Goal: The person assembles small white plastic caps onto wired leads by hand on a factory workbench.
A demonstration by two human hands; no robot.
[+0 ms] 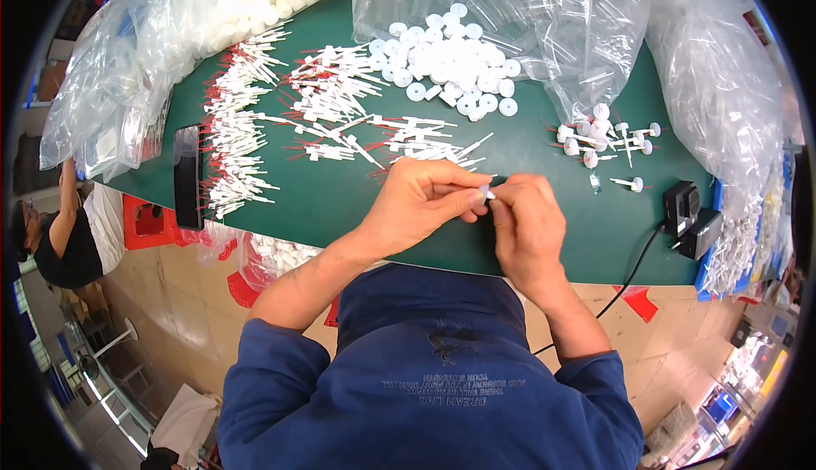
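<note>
Before the disc pile point(455, 62), left hand point(425, 202) and right hand point(529, 222) are both pinching a white piece point(487, 193), probably for precision.

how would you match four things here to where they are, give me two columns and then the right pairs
Column 1
1. small white piece
2. flat black slab
3. pile of round white discs
4. two black boxes

Column 2
A. on the far side of the green table, by a clear plastic bag
B. near the right end of the table
C. pinched in the hands
D. toward the left end of the table, beside white sticks with red wires

Right pairs: 1-C, 2-D, 3-A, 4-B
</note>
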